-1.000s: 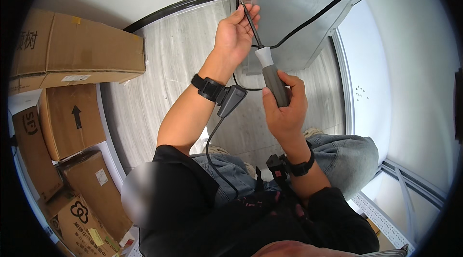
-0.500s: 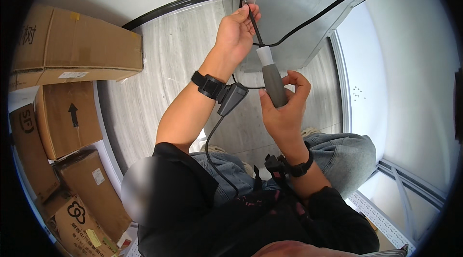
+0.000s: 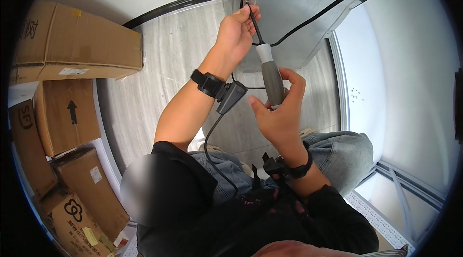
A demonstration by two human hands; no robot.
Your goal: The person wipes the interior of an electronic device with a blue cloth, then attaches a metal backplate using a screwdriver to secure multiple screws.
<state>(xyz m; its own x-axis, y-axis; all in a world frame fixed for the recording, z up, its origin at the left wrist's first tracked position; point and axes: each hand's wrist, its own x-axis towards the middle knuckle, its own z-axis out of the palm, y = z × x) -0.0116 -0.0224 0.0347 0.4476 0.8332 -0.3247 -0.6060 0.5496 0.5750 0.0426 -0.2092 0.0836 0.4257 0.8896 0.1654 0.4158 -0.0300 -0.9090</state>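
A screwdriver (image 3: pixel 273 83) with a grey handle, pale collar and dark shaft points up and slightly left, its tip at the lower edge strip of a metal appliance panel (image 3: pixel 289 1). My left hand (image 3: pixel 234 33) is closed by the tip end, thumb and fingers pinching the shaft. At the handle's butt, my right hand (image 3: pixel 280 112) cups it loosely, index finger bent along the right side. My right thumb is lifted off to the left, and the other fingers are partly hidden behind the handle. The tip's contact point is too small to make out.
A black cable (image 3: pixel 320 15) runs across the metal panel. Cardboard boxes (image 3: pixel 91 40) are stacked on the left. A white panel (image 3: pixel 410 78) stands on the right. From the black device on my left wrist (image 3: pixel 233 97), a thin cord hangs toward my lap.
My right thumb has moved away from the handle to the left, and the right hand has turned around the butt. The screwdriver has shifted only slightly; my left hand stays at its shaft.
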